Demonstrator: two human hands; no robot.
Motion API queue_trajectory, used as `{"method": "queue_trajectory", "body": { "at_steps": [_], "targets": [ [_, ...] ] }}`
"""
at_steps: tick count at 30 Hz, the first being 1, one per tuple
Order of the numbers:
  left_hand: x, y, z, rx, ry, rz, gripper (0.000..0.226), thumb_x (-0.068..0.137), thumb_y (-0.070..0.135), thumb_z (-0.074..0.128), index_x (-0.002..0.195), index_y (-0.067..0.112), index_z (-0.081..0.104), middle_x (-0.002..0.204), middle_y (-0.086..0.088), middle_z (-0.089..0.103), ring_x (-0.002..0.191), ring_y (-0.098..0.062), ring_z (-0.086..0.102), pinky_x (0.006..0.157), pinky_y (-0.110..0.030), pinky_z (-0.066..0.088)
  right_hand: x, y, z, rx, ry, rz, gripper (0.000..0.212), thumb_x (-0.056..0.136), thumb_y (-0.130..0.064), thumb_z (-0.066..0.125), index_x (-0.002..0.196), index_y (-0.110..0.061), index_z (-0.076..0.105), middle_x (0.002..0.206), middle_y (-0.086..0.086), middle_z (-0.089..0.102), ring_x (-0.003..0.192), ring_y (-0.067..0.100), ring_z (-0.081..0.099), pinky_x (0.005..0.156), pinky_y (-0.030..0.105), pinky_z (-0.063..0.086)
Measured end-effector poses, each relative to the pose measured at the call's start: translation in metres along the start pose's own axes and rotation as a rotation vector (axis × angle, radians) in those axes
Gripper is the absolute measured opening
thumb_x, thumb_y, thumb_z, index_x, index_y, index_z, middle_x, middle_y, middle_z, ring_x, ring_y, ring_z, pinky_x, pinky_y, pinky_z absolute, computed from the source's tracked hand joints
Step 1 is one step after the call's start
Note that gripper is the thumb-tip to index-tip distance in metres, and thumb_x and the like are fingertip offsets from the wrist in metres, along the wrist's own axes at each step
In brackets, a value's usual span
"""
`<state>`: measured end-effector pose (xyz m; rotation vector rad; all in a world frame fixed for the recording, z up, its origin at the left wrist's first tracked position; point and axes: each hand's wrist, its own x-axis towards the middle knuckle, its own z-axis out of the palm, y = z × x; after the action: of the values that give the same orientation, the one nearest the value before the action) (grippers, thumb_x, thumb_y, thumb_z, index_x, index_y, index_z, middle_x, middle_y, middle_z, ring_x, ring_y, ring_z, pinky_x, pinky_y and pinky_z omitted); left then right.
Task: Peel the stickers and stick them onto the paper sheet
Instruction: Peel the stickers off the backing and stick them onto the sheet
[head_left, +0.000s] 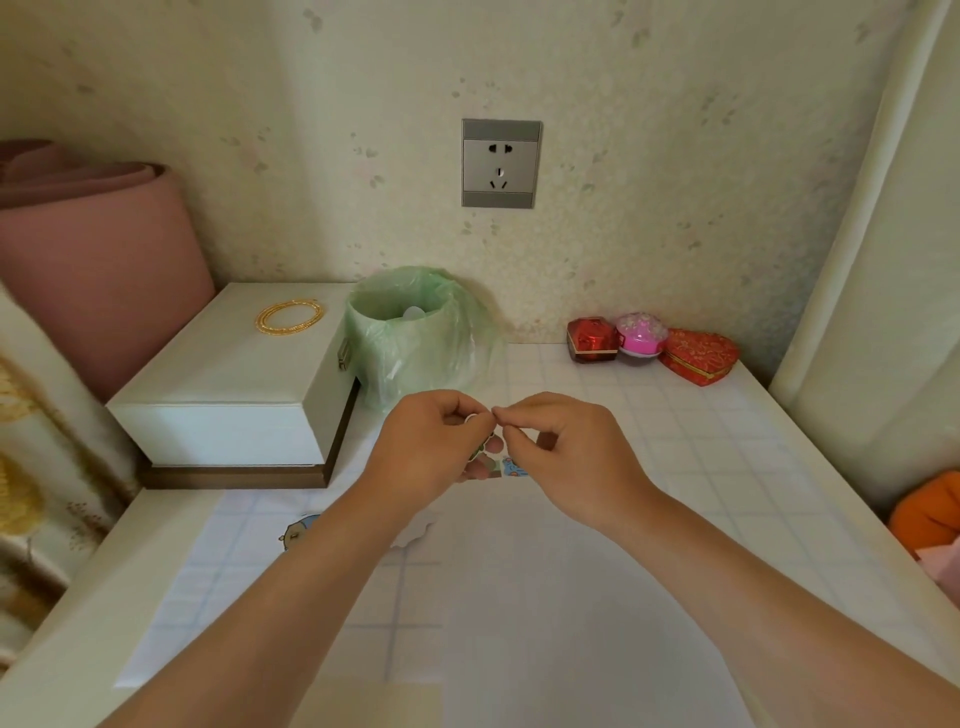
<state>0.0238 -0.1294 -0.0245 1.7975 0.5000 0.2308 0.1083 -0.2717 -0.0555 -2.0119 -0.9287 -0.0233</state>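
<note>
White, blue-gridded paper sheet (311, 597) is laid flat on the bench (124, 571) to receive stickers. Above it, a small colourful sticker strip (506, 465) is steadied in the left hand's (431, 441) grip. Its top edge is pinched by the right hand (561, 447), seemingly for peeling.

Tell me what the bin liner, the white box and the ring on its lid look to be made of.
Bin liner: thin green plastic film, translucent and crinkled. White box: smooth matt surface with a dark wood-toned base and a metal clasp; painted wood or board, cannot tell which. Ring: shiny gold-coloured strands, probably metal.
</note>
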Motion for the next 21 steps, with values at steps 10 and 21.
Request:
{"method": "queue_trajectory", "body": {
  "at_steps": [10, 21],
  "targets": [
    [0.000, -0.001, -0.013, 0.209, -0.143, 0.119, 0.012, 0.097, 0.021, 0.061, 0.089, 0.017, 0.068, 0.078, 0.002, 0.075, 0.052, -0.014, 0.063, 0.046, -0.011, 0.039, 0.008, -0.014, -0.022, 0.460, -0.164, 0.406, 0.013, 0.093, -0.018, 0.067, 0.089, -0.012, 0.078, 0.088, 0.000, 0.077, 0.060, 0.013, 0.057, 0.052, 0.026, 0.042],
    [0.000, 0.000, -0.017, 0.279, -0.138, 0.193, 0.012, 0.097, 0.022, 0.060, 0.088, 0.021, 0.068, 0.074, 0.004, 0.074, 0.048, -0.004, 0.050, 0.050, -0.016, 0.042, 0.008, -0.019, -0.018, 0.378, -0.177, 0.355, 0.009, 0.090, -0.014, 0.070, 0.084, -0.012, 0.077, 0.062, -0.006, 0.066, 0.055, 0.010, 0.057, 0.049, 0.019, 0.042]
  ]
}}
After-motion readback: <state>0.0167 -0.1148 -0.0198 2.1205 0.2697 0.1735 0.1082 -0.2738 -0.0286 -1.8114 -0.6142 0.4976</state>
